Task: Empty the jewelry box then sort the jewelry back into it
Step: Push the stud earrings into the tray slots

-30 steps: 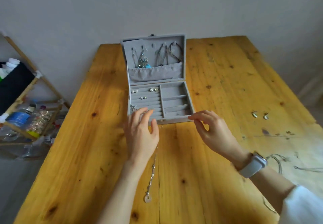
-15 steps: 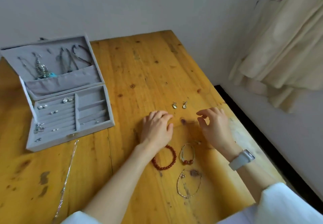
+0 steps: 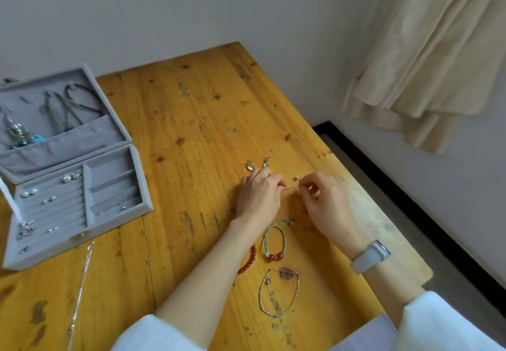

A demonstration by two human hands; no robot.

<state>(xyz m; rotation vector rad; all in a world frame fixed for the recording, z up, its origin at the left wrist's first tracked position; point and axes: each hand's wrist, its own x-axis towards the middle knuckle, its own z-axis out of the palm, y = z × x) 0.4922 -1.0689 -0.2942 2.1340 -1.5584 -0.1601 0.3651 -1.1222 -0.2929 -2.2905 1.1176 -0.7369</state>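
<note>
A small earring is pinched at the fingertips of the right hand, well right of the open box; the left hand is curled beside it, seemingly pinching the same piece. The piece could be dropped on the carry, being tiny. Bracelets lying nearer the person than the hands could be snagged by a wrist.

Bare table between jewelry box and both hands; earrings just beyond knuckles, bracelets crowd under wrists, silver chain below the box
</note>
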